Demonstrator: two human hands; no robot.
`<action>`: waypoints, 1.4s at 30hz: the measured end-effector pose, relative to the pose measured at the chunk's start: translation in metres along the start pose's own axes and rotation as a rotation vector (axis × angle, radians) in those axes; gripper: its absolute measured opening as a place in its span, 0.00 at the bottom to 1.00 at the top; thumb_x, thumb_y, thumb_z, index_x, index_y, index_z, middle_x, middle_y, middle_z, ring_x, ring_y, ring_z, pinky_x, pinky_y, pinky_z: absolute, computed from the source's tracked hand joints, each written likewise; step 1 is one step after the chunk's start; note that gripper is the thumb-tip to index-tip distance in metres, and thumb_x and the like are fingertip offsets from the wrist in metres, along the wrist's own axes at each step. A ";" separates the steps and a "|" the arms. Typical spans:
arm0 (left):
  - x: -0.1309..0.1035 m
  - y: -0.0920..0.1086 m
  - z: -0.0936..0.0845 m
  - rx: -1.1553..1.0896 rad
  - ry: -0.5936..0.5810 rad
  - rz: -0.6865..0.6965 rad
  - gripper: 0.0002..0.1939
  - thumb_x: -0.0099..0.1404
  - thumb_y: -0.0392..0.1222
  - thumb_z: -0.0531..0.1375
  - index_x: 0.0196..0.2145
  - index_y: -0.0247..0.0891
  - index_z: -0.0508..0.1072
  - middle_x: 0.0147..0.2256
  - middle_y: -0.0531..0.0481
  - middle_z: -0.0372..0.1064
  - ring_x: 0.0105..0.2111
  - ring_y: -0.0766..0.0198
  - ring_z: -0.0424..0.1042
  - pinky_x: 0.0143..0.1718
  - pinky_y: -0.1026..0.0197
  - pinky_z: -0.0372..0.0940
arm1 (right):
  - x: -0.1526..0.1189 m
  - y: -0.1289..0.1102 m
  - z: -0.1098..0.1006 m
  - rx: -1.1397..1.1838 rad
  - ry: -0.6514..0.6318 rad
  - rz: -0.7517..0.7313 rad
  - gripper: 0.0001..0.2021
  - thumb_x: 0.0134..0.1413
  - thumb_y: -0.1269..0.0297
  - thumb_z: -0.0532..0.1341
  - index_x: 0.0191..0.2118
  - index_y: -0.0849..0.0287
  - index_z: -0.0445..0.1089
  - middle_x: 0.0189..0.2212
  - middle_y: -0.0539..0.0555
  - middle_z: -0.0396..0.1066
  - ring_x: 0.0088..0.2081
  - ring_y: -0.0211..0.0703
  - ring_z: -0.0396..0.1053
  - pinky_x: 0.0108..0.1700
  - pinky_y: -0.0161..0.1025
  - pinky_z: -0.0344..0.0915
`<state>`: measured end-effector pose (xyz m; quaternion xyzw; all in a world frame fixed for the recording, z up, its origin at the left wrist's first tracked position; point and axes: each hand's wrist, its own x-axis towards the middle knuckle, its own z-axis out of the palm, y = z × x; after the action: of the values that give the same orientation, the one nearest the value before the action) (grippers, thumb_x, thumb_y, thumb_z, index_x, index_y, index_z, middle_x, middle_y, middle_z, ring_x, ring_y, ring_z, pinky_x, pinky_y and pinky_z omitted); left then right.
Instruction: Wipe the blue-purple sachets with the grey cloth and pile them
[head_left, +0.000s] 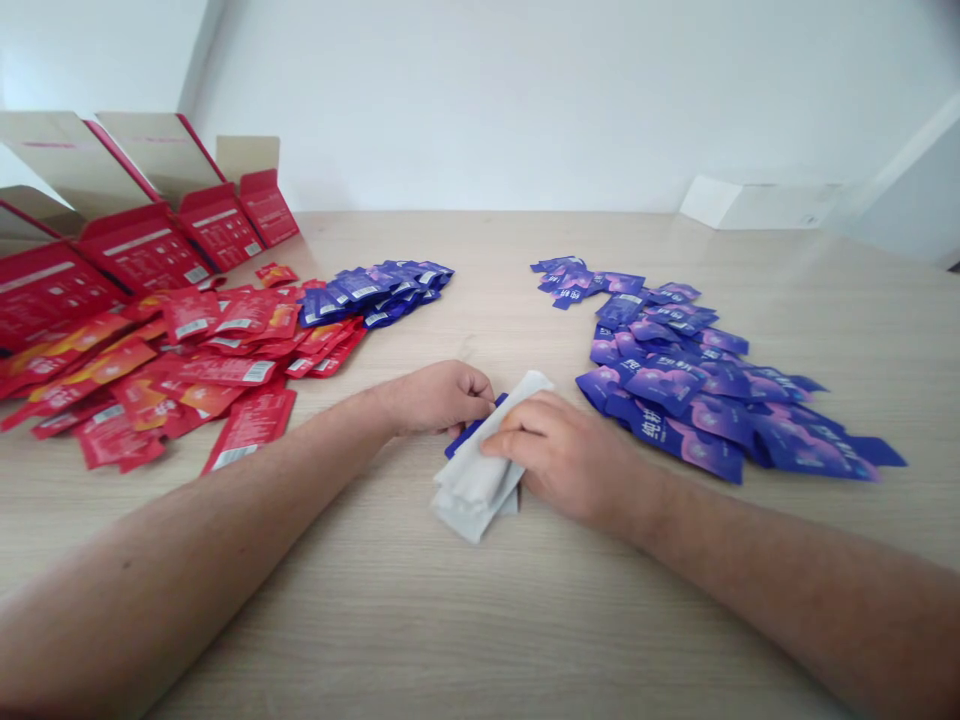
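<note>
A single blue sachet (465,438) lies on the table in front of me, mostly covered by a folded white wipe (480,485). My right hand (574,450) is closed on the wipe and presses it against the sachet. At the sachet's far left edge, my left hand (442,398) is closed, with thumb and forefinger pinching the sachet's corner. To the right spreads a pile of blue-purple sachets (675,375). Beyond my left hand lies a smaller heap of blue sachets (375,288), with barcode labels showing on several.
Many red and orange sachets (225,360) are heaped at the left, touching the smaller blue heap. Behind them stand several red cartons (142,250) with raised flaps. A white box (757,204) stands at the back right by the wall. All rests on a light wooden table (480,620).
</note>
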<state>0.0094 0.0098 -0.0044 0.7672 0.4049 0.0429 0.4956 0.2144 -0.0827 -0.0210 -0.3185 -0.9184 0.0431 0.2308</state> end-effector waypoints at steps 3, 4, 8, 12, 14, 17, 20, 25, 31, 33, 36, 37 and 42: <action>-0.001 0.000 -0.001 -0.001 0.001 0.013 0.08 0.60 0.44 0.57 0.30 0.39 0.73 0.19 0.56 0.65 0.16 0.71 0.62 0.14 0.69 0.52 | 0.000 -0.006 0.001 0.005 -0.021 -0.054 0.12 0.64 0.68 0.56 0.49 0.58 0.73 0.43 0.57 0.71 0.47 0.48 0.65 0.51 0.46 0.64; -0.001 0.000 -0.001 -0.011 0.000 0.013 0.08 0.60 0.44 0.57 0.30 0.39 0.73 0.19 0.56 0.65 0.16 0.71 0.62 0.14 0.69 0.51 | 0.000 -0.005 0.001 0.005 -0.004 -0.032 0.12 0.64 0.69 0.56 0.49 0.58 0.73 0.43 0.57 0.71 0.47 0.48 0.65 0.51 0.46 0.64; -0.001 0.002 0.002 -0.048 0.010 0.012 0.08 0.61 0.45 0.57 0.29 0.39 0.71 0.19 0.57 0.64 0.15 0.72 0.61 0.13 0.69 0.50 | 0.001 0.002 -0.001 0.005 0.070 0.077 0.14 0.60 0.73 0.59 0.50 0.57 0.72 0.43 0.56 0.71 0.47 0.48 0.66 0.52 0.47 0.64; -0.001 0.005 0.008 -0.029 -0.008 0.020 0.10 0.61 0.47 0.58 0.28 0.39 0.71 0.18 0.57 0.64 0.16 0.71 0.62 0.13 0.70 0.53 | 0.001 -0.008 -0.003 0.008 0.001 -0.069 0.11 0.63 0.69 0.57 0.48 0.58 0.73 0.42 0.56 0.72 0.46 0.46 0.65 0.51 0.45 0.64; 0.000 0.005 0.010 -0.021 -0.025 0.020 0.11 0.62 0.48 0.57 0.29 0.38 0.71 0.18 0.57 0.64 0.16 0.71 0.63 0.13 0.70 0.55 | 0.001 -0.010 -0.004 0.014 -0.011 -0.105 0.11 0.63 0.69 0.58 0.47 0.58 0.74 0.42 0.55 0.72 0.46 0.46 0.65 0.51 0.44 0.64; 0.001 0.004 0.010 -0.025 -0.024 0.013 0.11 0.63 0.48 0.56 0.29 0.38 0.71 0.18 0.57 0.63 0.15 0.71 0.62 0.12 0.70 0.55 | 0.000 -0.002 -0.004 0.031 0.052 -0.020 0.13 0.58 0.73 0.60 0.49 0.58 0.73 0.42 0.56 0.72 0.46 0.47 0.66 0.51 0.45 0.64; 0.002 0.003 0.009 -0.051 0.006 0.007 0.12 0.63 0.49 0.56 0.30 0.38 0.70 0.17 0.58 0.62 0.14 0.71 0.61 0.12 0.70 0.54 | 0.000 0.004 -0.004 0.031 0.088 0.065 0.16 0.56 0.75 0.61 0.50 0.56 0.73 0.42 0.56 0.72 0.46 0.47 0.66 0.51 0.47 0.64; 0.001 0.004 0.009 -0.048 -0.038 0.015 0.11 0.63 0.48 0.56 0.30 0.38 0.70 0.18 0.56 0.65 0.16 0.70 0.64 0.12 0.70 0.56 | 0.000 -0.006 -0.004 0.033 -0.002 -0.097 0.12 0.58 0.71 0.61 0.47 0.58 0.74 0.42 0.56 0.72 0.46 0.47 0.66 0.51 0.46 0.64; 0.001 0.005 0.009 -0.073 -0.003 0.011 0.11 0.63 0.48 0.57 0.30 0.38 0.70 0.17 0.58 0.63 0.15 0.71 0.62 0.12 0.70 0.55 | 0.001 0.005 -0.003 0.045 0.090 0.059 0.15 0.56 0.75 0.61 0.49 0.57 0.73 0.42 0.56 0.72 0.45 0.47 0.67 0.51 0.47 0.65; 0.000 0.005 0.009 -0.074 -0.003 0.008 0.10 0.63 0.47 0.57 0.30 0.38 0.70 0.17 0.58 0.63 0.15 0.71 0.63 0.12 0.70 0.55 | 0.001 0.004 -0.004 0.050 0.080 0.039 0.14 0.56 0.75 0.61 0.48 0.57 0.73 0.41 0.56 0.72 0.45 0.47 0.67 0.50 0.47 0.65; 0.000 0.006 0.009 -0.077 -0.025 0.010 0.10 0.63 0.46 0.57 0.30 0.38 0.70 0.18 0.57 0.65 0.16 0.71 0.64 0.12 0.70 0.56 | 0.001 -0.002 -0.005 0.052 0.003 -0.082 0.12 0.57 0.72 0.61 0.47 0.58 0.74 0.41 0.56 0.72 0.46 0.47 0.66 0.51 0.46 0.65; 0.000 0.006 0.009 -0.082 -0.028 0.012 0.09 0.63 0.46 0.57 0.30 0.38 0.70 0.18 0.57 0.65 0.16 0.71 0.64 0.12 0.70 0.56 | 0.001 -0.003 -0.005 0.052 -0.006 -0.096 0.12 0.58 0.72 0.60 0.47 0.58 0.74 0.42 0.56 0.72 0.46 0.47 0.66 0.52 0.46 0.65; 0.001 0.005 0.008 -0.089 -0.013 0.016 0.10 0.63 0.46 0.57 0.30 0.38 0.70 0.17 0.58 0.63 0.14 0.71 0.62 0.11 0.70 0.56 | 0.000 0.005 -0.003 0.041 0.080 0.048 0.15 0.56 0.74 0.61 0.48 0.57 0.73 0.41 0.56 0.71 0.46 0.48 0.67 0.50 0.47 0.65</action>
<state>0.0169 0.0034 -0.0051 0.7479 0.3931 0.0597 0.5315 0.2189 -0.0790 -0.0192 -0.3373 -0.8993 0.0547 0.2728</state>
